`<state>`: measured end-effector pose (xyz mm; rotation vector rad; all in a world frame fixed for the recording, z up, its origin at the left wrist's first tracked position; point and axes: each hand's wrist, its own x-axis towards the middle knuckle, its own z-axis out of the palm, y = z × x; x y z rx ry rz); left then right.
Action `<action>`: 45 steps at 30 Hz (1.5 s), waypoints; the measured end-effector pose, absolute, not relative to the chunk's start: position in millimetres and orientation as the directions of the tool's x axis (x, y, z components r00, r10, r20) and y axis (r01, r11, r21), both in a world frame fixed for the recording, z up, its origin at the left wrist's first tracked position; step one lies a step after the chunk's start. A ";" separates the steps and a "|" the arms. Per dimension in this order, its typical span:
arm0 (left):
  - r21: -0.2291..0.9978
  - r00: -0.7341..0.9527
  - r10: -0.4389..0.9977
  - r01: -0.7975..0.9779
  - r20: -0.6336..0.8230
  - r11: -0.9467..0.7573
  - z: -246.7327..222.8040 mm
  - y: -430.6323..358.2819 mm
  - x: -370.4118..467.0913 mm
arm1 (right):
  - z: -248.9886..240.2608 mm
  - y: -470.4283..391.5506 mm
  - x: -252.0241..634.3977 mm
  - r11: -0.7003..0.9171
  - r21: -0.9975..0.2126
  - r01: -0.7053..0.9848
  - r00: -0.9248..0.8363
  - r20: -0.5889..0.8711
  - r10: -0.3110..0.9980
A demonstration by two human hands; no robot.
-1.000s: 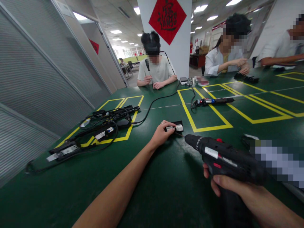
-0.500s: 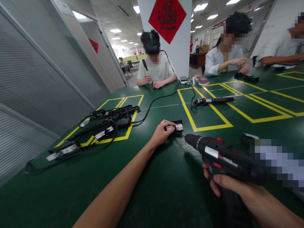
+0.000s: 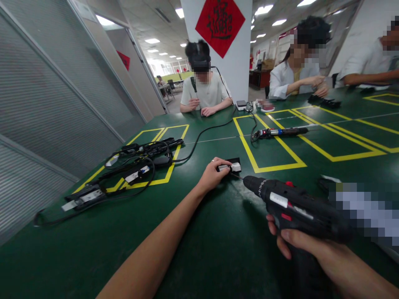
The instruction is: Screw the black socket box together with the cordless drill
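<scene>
Near the middle of the green table, a small black part with a white block (image 3: 236, 167) lies under the fingers of my left hand (image 3: 214, 174), which grips it. A black cordless drill (image 3: 299, 205) with red details is held in my right hand (image 3: 305, 243), its fingers wrapped round the handle. The drill points left, and its thin bit (image 3: 237, 176) reaches the near side of the black part beside my left fingertips. Whether the tip touches the part is too small to tell.
Black cabled assemblies (image 3: 137, 166) lie on the left within yellow tape. A device with a blue band (image 3: 277, 132) lies beyond the drill. At the right is a blurred pale object (image 3: 368, 211). Across the table (image 3: 212, 249) a person (image 3: 204, 89) holds a screwdriver; others sit farther right.
Both my hands, the drill and the black part look almost unmoved. The screwdriver of the person opposite has shifted slightly.
</scene>
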<state>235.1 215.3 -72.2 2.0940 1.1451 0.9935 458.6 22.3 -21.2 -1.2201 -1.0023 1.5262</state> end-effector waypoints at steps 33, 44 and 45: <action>0.748 0.364 0.868 0.456 0.339 -0.483 -73.8 216.8 234.8 | -2.5 19.0 456.3 -0.287 -0.955 -0.072 -0.097 -0.280 0.955; 0.740 0.366 0.866 0.462 0.342 -0.488 -73.4 216.8 234.6 | -1.5 12.4 457.7 -0.380 -0.924 -0.052 -0.051 -0.377 0.925; 0.739 0.368 0.864 0.461 0.343 -0.490 -73.3 216.7 234.6 | -2.0 12.2 457.5 -0.387 -0.921 -0.052 -0.050 -0.385 0.922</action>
